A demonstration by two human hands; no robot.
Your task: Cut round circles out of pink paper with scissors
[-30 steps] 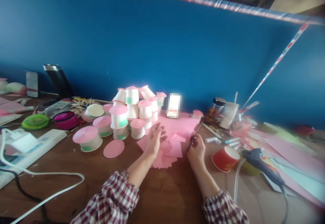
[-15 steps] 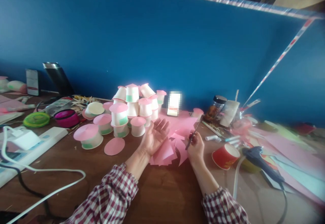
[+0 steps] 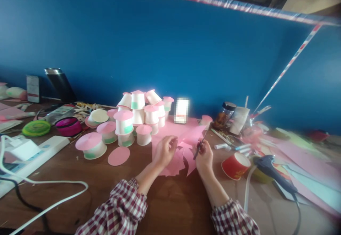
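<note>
My left hand [image 3: 164, 154] hovers over the cut pink paper [image 3: 173, 167], its fingers loosely curled with nothing visible in them. My right hand [image 3: 205, 157] grips dark, slim scissors [image 3: 197, 152], partly hidden by its fingers, at the right edge of the paper pieces. A flat pink paper disc [image 3: 118, 156] lies to the left of my left hand. Farther left and behind stand several upturned white paper cups with pink cone tops, some stacked; the nearest cup [image 3: 95, 151] has a green patch.
On the right are a red paper cup [image 3: 236, 166], a glue gun [image 3: 277, 174], markers [image 3: 222, 146] and a lidded jar [image 3: 226, 114]. A lit phone [image 3: 181, 110] leans against the blue wall. At left lie a power strip [image 3: 50, 149] with cables and a magenta case [image 3: 68, 125].
My left hand has turned from palm up to palm inward, its fingers curling, and shifted slightly. My right hand stays nearly in place with the scissors. The view has shifted slightly.
</note>
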